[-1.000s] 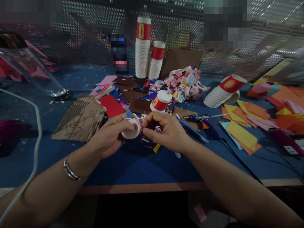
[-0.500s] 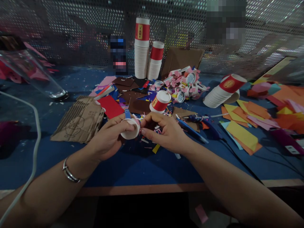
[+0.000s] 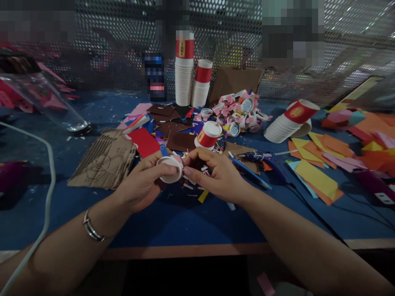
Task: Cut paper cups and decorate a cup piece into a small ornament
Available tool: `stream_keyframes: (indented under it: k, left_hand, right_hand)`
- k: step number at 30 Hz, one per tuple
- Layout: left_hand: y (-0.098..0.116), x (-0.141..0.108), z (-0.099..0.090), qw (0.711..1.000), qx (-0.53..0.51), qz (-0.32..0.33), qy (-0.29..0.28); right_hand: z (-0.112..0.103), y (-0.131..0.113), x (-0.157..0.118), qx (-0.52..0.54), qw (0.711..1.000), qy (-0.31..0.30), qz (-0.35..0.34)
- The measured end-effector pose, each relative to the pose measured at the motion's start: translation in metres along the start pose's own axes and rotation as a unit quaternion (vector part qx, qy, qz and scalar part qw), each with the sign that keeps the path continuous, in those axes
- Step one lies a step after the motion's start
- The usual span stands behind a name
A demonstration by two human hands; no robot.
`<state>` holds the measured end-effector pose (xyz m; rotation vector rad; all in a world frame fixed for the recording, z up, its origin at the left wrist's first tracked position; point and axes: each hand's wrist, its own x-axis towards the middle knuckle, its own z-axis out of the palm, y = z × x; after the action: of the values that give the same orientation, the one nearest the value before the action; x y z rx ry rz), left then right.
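Observation:
A short white paper cup piece (image 3: 169,172) is tilted with its round opening towards me. My left hand (image 3: 142,179) is closed around it, the thumb inside the opening. A blue paper strip (image 3: 163,150) sticks up from its far edge, and a bit of pink paper (image 3: 178,158) shows at its right side. My right hand (image 3: 212,174) pinches at the right edge of the cup piece with thumb and index finger. Whatever small piece may lie between those fingertips is hidden. Just beyond, an upside-down red and white paper cup (image 3: 208,135) stands among paper scraps.
Stacked paper cups (image 3: 183,82) rise at the back; another stack (image 3: 285,123) leans at right. A pile of pink-trimmed cup pieces (image 3: 242,109) lies between. A blue glue gun (image 3: 274,166) with its cable, coloured paper (image 3: 317,176), cardboard (image 3: 101,160) and a glass bottle (image 3: 58,102) surround my hands.
The whole view has shifted slightly, with the table things a little lower in the picture. Both hands keep nearly the same hold on the cup piece.

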<state>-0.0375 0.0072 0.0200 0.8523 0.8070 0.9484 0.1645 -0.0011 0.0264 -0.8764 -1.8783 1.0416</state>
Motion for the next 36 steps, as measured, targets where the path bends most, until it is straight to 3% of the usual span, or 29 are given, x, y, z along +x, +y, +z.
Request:
stream_keyframes:
  k: [28, 36]
  left_hand:
    - [0.0016, -0.0003, -0.0029, 0.997, -0.026, -0.022, -0.065]
    - [0.0063, -0.0026, -0.0044, 0.998, -0.037, -0.018, -0.053]
  right_hand:
    - [0.0018, -0.0089, 0.0013, 0.092, 0.995, -0.022, 0.044]
    - [-0.0028, -0.0089, -0.0015, 0.064, 0.998, -0.005, 0.006]
